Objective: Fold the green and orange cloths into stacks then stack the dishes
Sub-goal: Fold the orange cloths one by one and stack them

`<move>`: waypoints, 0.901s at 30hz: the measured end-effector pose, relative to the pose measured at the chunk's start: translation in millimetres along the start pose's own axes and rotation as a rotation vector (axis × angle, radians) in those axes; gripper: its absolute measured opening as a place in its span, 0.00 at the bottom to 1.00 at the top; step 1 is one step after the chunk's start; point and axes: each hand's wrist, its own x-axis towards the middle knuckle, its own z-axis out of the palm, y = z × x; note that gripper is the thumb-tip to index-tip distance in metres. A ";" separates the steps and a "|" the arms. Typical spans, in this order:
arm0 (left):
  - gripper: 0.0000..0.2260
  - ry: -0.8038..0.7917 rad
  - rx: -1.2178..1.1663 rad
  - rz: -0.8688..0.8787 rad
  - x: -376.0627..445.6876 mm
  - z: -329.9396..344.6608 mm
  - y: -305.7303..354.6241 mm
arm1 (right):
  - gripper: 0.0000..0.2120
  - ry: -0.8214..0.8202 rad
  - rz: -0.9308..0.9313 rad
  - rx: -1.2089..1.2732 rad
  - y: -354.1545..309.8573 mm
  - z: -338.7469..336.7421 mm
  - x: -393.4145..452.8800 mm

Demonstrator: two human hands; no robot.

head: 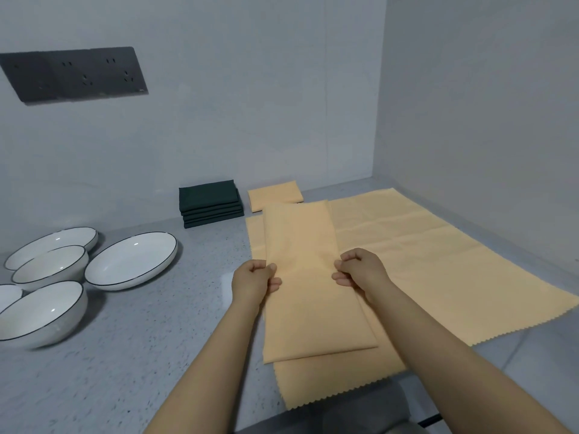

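Observation:
A long folded orange cloth point(308, 296) lies lengthwise on top of flat, unfolded orange cloths point(438, 270). My left hand point(253, 278) grips its left edge near the middle, and my right hand point(360, 269) grips the right edge opposite. Behind it a small folded orange cloth point(274, 192) lies against the back wall, beside a stack of folded dark green cloths point(210, 203). Several white dishes with dark rims sit at the left: a wide plate point(131, 260), a plate behind point(51, 242), a bowl point(50, 266) and a nearer bowl point(42, 313).
The grey speckled counter point(141, 355) runs to walls at the back and right. A dark socket panel point(73, 73) is on the back wall. Another white dish point(7, 296) is cut off at the left edge. The counter's front edge is near the frame's bottom.

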 end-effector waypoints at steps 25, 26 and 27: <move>0.10 -0.243 0.560 0.313 -38.7 -23.6 -6.8 | 0.14 -0.159 -0.161 -0.377 1.3 -11.4 -23.3; 0.11 -0.244 0.581 0.328 -38.7 -22.8 -8.2 | 0.14 -0.160 -0.178 -0.437 1.3 -10.9 -22.9; 0.12 -0.245 0.611 0.339 -39.3 -21.9 -9.2 | 0.14 -0.161 -0.194 -0.498 1.2 -10.8 -23.0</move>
